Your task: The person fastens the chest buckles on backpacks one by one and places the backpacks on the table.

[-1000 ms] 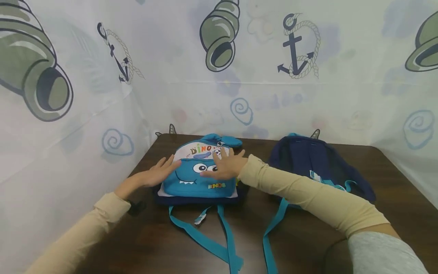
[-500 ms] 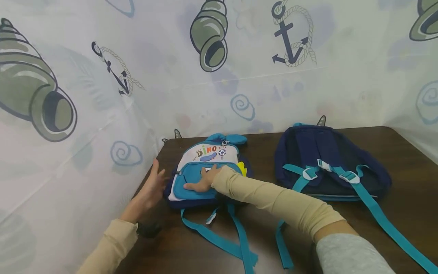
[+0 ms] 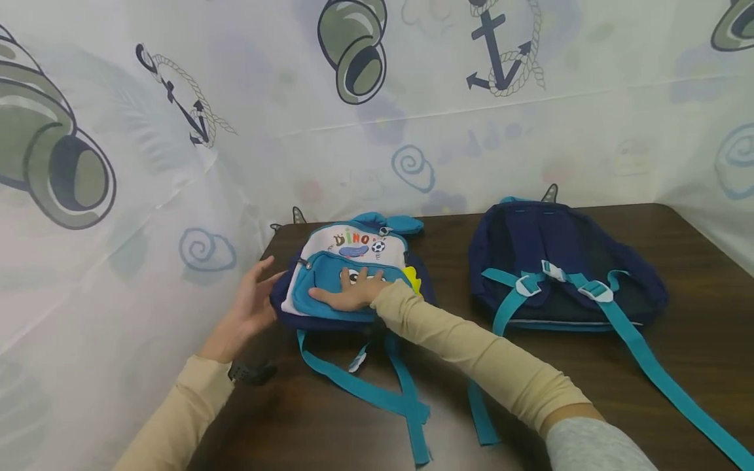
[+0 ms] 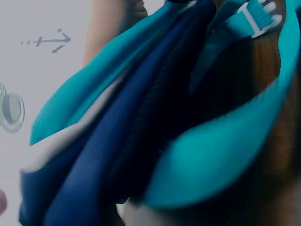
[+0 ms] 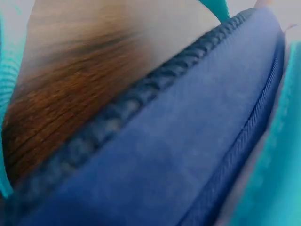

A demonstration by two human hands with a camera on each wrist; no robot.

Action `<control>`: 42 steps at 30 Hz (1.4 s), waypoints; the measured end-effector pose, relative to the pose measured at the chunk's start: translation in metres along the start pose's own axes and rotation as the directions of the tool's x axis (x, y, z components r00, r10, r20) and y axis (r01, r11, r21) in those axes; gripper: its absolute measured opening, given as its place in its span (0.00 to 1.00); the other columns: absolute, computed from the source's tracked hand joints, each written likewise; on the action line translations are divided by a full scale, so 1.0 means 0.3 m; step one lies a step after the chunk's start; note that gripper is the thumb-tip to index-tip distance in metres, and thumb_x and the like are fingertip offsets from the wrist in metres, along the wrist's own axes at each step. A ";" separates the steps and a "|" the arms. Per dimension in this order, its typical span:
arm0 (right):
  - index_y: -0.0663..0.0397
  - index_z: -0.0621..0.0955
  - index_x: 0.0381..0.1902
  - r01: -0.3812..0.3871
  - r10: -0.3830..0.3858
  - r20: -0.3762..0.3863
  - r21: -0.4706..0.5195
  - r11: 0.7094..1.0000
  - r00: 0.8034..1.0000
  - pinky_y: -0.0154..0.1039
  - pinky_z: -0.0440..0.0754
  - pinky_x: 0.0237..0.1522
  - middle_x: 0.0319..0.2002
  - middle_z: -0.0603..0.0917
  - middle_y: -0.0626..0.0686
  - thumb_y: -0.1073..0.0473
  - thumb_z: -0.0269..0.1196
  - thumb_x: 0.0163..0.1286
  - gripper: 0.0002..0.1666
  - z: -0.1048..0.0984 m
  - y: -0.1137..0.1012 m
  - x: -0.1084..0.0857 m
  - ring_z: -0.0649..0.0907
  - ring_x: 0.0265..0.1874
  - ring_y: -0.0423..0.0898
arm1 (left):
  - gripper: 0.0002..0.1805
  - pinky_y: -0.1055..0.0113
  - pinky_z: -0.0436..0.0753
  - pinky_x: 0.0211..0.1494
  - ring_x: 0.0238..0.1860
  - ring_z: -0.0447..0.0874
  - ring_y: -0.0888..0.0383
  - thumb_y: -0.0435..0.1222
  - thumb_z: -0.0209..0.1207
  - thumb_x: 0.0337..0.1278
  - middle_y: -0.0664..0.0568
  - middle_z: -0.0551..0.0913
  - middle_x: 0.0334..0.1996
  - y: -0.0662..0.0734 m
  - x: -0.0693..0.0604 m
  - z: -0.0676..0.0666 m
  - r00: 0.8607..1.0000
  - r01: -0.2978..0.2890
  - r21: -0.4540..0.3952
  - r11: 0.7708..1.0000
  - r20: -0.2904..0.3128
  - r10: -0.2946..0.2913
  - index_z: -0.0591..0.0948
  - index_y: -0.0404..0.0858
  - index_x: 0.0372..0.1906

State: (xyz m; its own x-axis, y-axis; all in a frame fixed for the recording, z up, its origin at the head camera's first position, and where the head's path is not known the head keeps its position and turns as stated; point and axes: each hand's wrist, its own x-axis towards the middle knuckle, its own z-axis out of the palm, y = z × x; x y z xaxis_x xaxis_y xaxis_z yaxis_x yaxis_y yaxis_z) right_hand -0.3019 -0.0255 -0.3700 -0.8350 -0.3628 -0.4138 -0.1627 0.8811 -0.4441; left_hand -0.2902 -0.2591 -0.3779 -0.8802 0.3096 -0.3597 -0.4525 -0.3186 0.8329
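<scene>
A small blue and white backpack (image 3: 315, 244) with "DINO" lettering lies front side up on the dark wooden table. My right hand (image 3: 350, 292) rests with spread fingers on its blue front pocket (image 3: 306, 292), covering most of the cartoon face. At the bag's left edge is my left hand (image 3: 250, 313), thumb up and fingers extended; whether it touches the fabric is hard to tell. Blurred navy side fabric (image 4: 108, 136) and a loose teal strap (image 4: 211, 160) fill the left wrist view. Close up in the right wrist view is the bag's navy side (image 5: 188, 117).
A second navy backpack (image 3: 530, 242) lies back side up to the right, its teal straps (image 3: 654, 360) trailing across the table (image 3: 448, 451). Loose straps (image 3: 353, 386) also hang toward me from the first bag. A printed white curtain (image 3: 265, 85) stands behind and to the left.
My left hand has dropped from the bag's front to its left side. My right hand has slid left across the pocket, and the right arm no longer covers the second backpack's buckles.
</scene>
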 end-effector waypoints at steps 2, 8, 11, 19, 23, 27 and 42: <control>0.44 0.40 0.81 0.031 -0.031 0.013 0.055 0.998 0.999 0.72 0.37 0.73 0.81 0.38 0.61 0.12 0.35 0.60 0.64 -0.024 -0.002 -0.001 0.38 0.78 0.70 | 0.40 0.62 0.78 0.61 0.62 0.72 0.57 0.64 0.45 0.68 0.52 0.73 0.63 0.035 -0.007 0.040 0.998 -0.060 0.037 0.997 0.002 0.060 0.56 0.48 0.76; 0.46 0.34 0.81 0.150 -0.154 -0.001 0.241 0.959 0.988 0.63 0.32 0.77 0.81 0.33 0.56 0.16 0.35 0.66 0.61 -0.087 0.000 -0.028 0.33 0.79 0.59 | 0.22 0.67 0.81 0.51 0.46 0.82 0.61 0.56 0.44 0.73 0.57 0.85 0.45 0.121 0.005 0.141 0.965 -0.243 -0.011 0.970 0.101 0.243 0.78 0.47 0.55; 0.45 0.30 0.80 0.187 -0.190 -0.026 0.351 0.918 0.981 0.62 0.30 0.77 0.81 0.29 0.53 0.17 0.32 0.67 0.59 -0.103 -0.005 -0.044 0.31 0.79 0.57 | 0.21 0.69 0.81 0.47 0.42 0.83 0.62 0.54 0.46 0.74 0.57 0.86 0.40 0.151 0.012 0.186 0.948 -0.285 -0.036 0.958 0.136 0.287 0.83 0.45 0.46; 0.44 0.29 0.79 0.263 -0.173 -0.203 0.622 0.738 0.964 0.56 0.34 0.79 0.81 0.30 0.52 0.24 0.30 0.73 0.51 -0.100 -0.038 -0.034 0.33 0.80 0.51 | 0.30 0.69 0.73 0.64 0.59 0.74 0.64 0.60 0.47 0.70 0.60 0.76 0.60 0.204 0.012 0.309 0.889 -0.452 0.235 0.861 0.206 0.410 0.72 0.51 0.69; 0.43 0.29 0.79 0.412 -0.230 -0.344 0.704 0.578 0.910 0.54 0.34 0.79 0.81 0.29 0.47 0.26 0.24 0.75 0.47 -0.061 -0.031 -0.026 0.33 0.80 0.46 | 0.35 0.56 0.53 0.79 0.74 0.56 0.59 0.59 0.49 0.68 0.60 0.57 0.76 0.210 0.016 0.378 0.859 -0.508 0.341 0.791 0.271 0.435 0.57 0.60 0.77; 0.37 0.27 0.79 0.514 -0.318 -0.406 0.716 0.472 0.857 0.55 0.33 0.79 0.80 0.27 0.42 0.23 0.18 0.71 0.47 -0.023 0.019 -0.029 0.32 0.79 0.44 | 0.37 0.45 0.47 0.79 0.77 0.49 0.53 0.57 0.46 0.68 0.58 0.48 0.79 0.189 0.018 0.438 0.861 -0.506 0.405 0.761 0.280 0.424 0.49 0.65 0.79; 0.51 0.32 0.80 0.315 -0.310 -0.084 0.053 0.948 0.947 0.63 0.35 0.77 0.81 0.31 0.56 0.29 0.28 0.76 0.48 -0.565 0.104 -0.306 0.37 0.80 0.58 | 0.35 0.53 0.63 0.69 0.64 0.64 0.53 0.54 0.46 0.68 0.52 0.63 0.67 0.111 0.001 0.501 0.804 -0.580 0.417 0.699 0.157 0.574 0.54 0.55 0.77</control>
State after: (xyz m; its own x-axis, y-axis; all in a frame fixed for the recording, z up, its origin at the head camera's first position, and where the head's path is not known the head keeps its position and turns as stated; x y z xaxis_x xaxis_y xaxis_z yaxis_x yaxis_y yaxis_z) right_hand -0.3193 0.0869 -0.2111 -0.7846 -0.5910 -0.1874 -0.3891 0.7047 -0.5933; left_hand -0.2839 -0.1351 -0.2871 -0.9446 0.2071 0.2546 0.2542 -0.0290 0.9667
